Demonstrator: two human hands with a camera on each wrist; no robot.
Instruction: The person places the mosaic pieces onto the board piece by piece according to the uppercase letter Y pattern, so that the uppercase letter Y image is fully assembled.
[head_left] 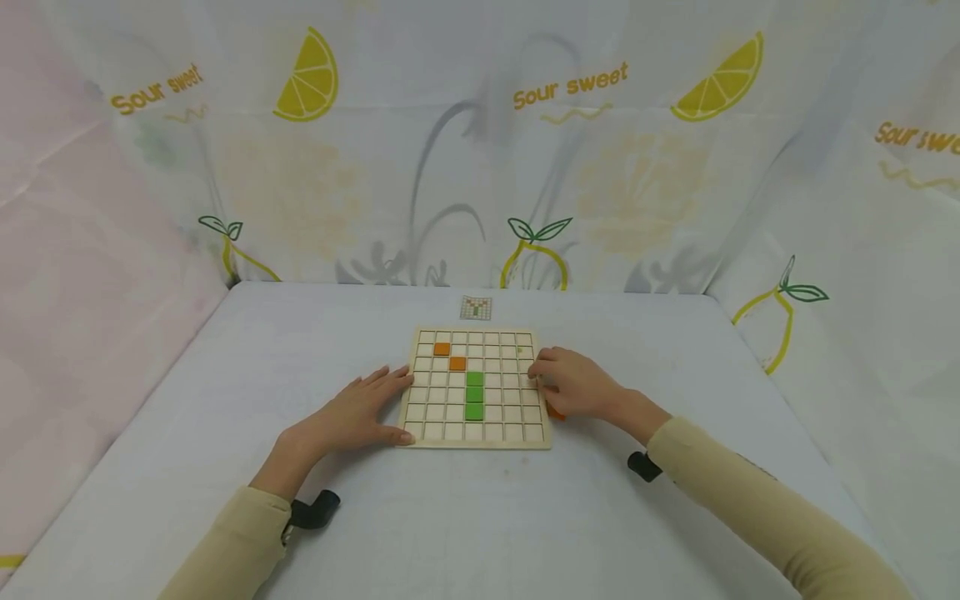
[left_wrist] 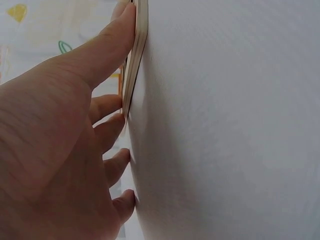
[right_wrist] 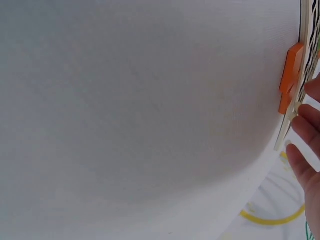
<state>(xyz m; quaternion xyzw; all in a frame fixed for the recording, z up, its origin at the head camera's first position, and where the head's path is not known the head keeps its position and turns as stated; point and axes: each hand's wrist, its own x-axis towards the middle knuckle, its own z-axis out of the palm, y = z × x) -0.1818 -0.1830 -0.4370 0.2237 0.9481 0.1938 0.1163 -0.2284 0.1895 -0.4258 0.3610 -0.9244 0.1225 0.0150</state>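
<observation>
A square wooden grid board (head_left: 510, 445) lies flat on the table. Two orange square tiles (head_left: 442, 349) sit diagonally in its upper left cells, and several green square tiles (head_left: 474, 395) form a column in the middle. My left hand (head_left: 352, 415) spreads along the board's left edge, its thumb at the near corner. At the right edge is my right hand (head_left: 576, 382), fingers loosely bent over the rim; no tile shows between them. Beside that edge lie loose orange tiles (right_wrist: 291, 70), partly covered by the right hand in the head view.
A small patterned card (head_left: 476, 307) lies behind the board, showing a coloured grid. White cloth covers the table (head_left: 450, 525). Printed fabric walls (head_left: 480, 167) with lemon drawings stand at the back and both sides. Each wrist wears a black device (head_left: 315, 510).
</observation>
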